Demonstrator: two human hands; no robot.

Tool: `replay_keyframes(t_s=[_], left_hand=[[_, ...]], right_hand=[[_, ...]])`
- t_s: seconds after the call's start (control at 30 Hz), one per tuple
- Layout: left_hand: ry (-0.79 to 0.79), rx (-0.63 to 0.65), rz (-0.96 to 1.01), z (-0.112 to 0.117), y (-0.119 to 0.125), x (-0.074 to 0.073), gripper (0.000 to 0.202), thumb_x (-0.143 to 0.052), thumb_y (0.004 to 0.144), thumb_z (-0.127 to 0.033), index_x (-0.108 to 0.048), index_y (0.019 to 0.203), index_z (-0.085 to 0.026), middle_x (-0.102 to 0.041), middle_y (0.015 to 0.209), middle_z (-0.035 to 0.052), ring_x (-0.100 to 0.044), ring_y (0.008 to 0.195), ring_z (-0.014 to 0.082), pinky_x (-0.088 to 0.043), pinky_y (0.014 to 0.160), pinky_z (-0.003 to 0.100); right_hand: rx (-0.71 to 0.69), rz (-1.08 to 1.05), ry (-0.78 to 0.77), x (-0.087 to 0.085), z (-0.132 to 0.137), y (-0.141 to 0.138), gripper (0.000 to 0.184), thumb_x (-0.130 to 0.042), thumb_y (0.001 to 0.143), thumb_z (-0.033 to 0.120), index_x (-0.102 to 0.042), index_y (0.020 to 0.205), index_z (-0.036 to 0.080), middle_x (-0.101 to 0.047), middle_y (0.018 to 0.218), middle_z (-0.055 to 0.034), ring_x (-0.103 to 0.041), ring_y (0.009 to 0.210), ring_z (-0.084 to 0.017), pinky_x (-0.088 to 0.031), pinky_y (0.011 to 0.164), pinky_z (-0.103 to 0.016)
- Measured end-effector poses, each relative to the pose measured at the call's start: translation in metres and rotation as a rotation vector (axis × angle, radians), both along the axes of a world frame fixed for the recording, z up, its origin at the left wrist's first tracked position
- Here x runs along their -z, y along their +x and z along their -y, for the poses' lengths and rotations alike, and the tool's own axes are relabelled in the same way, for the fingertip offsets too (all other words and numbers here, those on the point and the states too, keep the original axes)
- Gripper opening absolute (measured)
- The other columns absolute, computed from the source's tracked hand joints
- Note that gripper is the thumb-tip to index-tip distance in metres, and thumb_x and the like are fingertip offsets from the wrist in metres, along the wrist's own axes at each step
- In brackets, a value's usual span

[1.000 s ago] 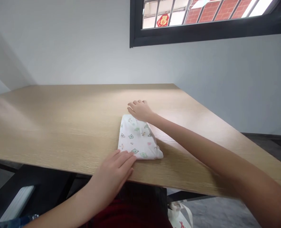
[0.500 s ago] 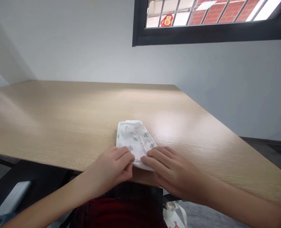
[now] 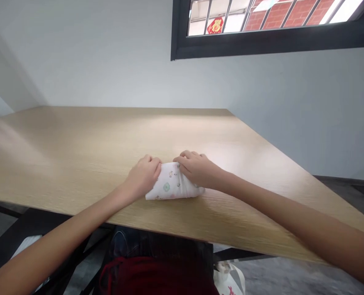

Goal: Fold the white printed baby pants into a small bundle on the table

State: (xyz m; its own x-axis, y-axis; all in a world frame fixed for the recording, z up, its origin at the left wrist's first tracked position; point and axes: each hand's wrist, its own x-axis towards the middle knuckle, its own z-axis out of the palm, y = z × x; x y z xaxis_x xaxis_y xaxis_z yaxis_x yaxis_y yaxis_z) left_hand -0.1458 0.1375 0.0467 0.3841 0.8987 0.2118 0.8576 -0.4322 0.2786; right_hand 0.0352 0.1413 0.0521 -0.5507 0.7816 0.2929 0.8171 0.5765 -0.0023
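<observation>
Cloth (image 3: pixel 169 186), patterned and folded, lies mid-frame on the table (image 3: pixel 86 143); left hand (image 3: pixel 144 174) clasps its upper-left corner; right hand (image 3: pixel 199 169) curls over its upper-right edge, pinch hidden; folding seems underway; next probably calls for pressing flat.

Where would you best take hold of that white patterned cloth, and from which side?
Probably by the near edge of the white patterned cloth, pinched from the person's side of the table. That edge is long, almost straight and uncovered, while the left hand and right hand cover parts of the far and side edges.
</observation>
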Motion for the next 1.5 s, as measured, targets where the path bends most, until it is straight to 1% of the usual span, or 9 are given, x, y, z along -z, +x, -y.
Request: replay_keyframes(t_s=[0.2,0.33,0.5,0.63,0.73,0.93,1.2,1.33,1.5], left_hand=[[0.119,-0.025,-0.081,-0.005,0.016,0.007,0.034,-0.024,0.091,-0.025,-0.053,0.094,-0.009,-0.052,0.098,0.0146,-0.046,0.092,0.0252,-0.037,0.081,0.042],[0.068,0.100,-0.092,-0.005,-0.004,0.018,0.036,-0.022,0.093,-0.028,-0.055,0.092,-0.012,-0.056,0.092,0.0092,-0.048,0.089,0.0215,-0.038,0.082,0.039],[-0.004,0.121,0.004,0.005,-0.026,0.008,0.041,-0.019,0.094,-0.032,-0.055,0.091,-0.014,-0.059,0.089,0.0061,-0.051,0.085,0.0176,-0.041,0.078,0.034],[-0.256,0.211,0.254,0.001,-0.020,-0.008,0.036,-0.025,0.092,-0.036,-0.052,0.108,-0.018,-0.059,0.105,0.0046,-0.056,0.090,0.0148,-0.045,0.074,0.027],[-0.426,0.198,0.347,0.011,-0.015,-0.014,0.032,-0.034,0.088,-0.035,-0.054,0.105,-0.016,-0.061,0.102,0.0058,-0.058,0.086,0.0169,-0.047,0.071,0.029],[-0.316,-0.035,0.275,0.075,-0.022,-0.011,0.038,-0.042,0.085,-0.040,-0.048,0.115,-0.018,-0.059,0.106,0.0084,-0.057,0.092,0.0210,-0.047,0.075,0.035],[-0.122,-0.079,0.100,0.058,-0.021,0.010,0.029,-0.031,0.089,-0.029,-0.056,0.086,-0.014,-0.056,0.094,0.0097,-0.049,0.095,0.0237,-0.040,0.085,0.046],[-0.252,0.065,0.448,0.058,0.007,0.015,0.021,-0.038,0.088,-0.029,-0.053,0.096,-0.016,-0.051,0.104,0.0094,-0.047,0.099,0.0212,-0.040,0.088,0.040],[-0.860,0.304,1.067,0.090,0.055,0.006,0.023,-0.046,0.086,-0.038,-0.044,0.099,-0.019,-0.050,0.085,0.0012,-0.050,0.075,0.0113,-0.044,0.071,0.026]], right_hand=[[0.018,-0.071,-0.026,0.009,0.006,-0.018,0.026,-0.030,0.093,0.017,-0.055,0.091,0.012,-0.058,0.093,-0.0102,-0.051,0.084,-0.023,-0.037,0.075,-0.037],[-0.052,-0.201,-0.211,0.018,0.003,0.009,0.031,-0.023,0.095,0.023,-0.053,0.099,0.015,-0.057,0.100,-0.0100,-0.050,0.094,-0.025,-0.039,0.080,-0.040],[-0.023,-0.532,-0.380,0.019,0.047,0.040,0.036,-0.029,0.093,0.033,-0.035,0.125,0.015,-0.056,0.100,-0.0101,-0.055,0.086,-0.022,-0.046,0.072,-0.036],[-0.018,-0.591,-0.435,0.021,0.075,0.038,0.073,-0.052,0.080,0.029,-0.009,0.138,0.018,-0.050,0.115,-0.0128,-0.057,0.084,-0.021,-0.049,0.068,-0.033],[-0.044,-0.565,-0.411,0.023,0.060,0.035,0.082,-0.051,0.073,0.017,-0.002,0.139,0.017,-0.051,0.112,-0.0136,-0.058,0.079,-0.020,-0.049,0.064,-0.032],[-0.016,-0.465,-0.393,0.020,0.011,0.037,0.057,-0.044,0.082,0.017,-0.023,0.135,0.017,-0.055,0.101,-0.0098,-0.056,0.069,-0.017,-0.050,0.060,-0.031],[-0.165,-0.276,-0.181,0.013,0.084,0.006,0.068,-0.057,0.080,0.034,-0.022,0.136,0.018,-0.031,0.131,-0.0158,-0.037,0.115,-0.033,-0.044,0.087,-0.048],[-0.147,-0.253,-0.045,0.027,0.097,-0.008,0.074,-0.058,0.077,0.028,-0.018,0.139,0.019,-0.036,0.121,-0.0175,-0.038,0.109,-0.036,-0.041,0.086,-0.055],[0.000,-0.443,-0.015,0.029,0.134,0.028,0.053,-0.046,0.083,0.023,-0.027,0.133,0.021,-0.036,0.119,-0.0167,-0.047,0.102,-0.030,-0.052,0.074,-0.039]])
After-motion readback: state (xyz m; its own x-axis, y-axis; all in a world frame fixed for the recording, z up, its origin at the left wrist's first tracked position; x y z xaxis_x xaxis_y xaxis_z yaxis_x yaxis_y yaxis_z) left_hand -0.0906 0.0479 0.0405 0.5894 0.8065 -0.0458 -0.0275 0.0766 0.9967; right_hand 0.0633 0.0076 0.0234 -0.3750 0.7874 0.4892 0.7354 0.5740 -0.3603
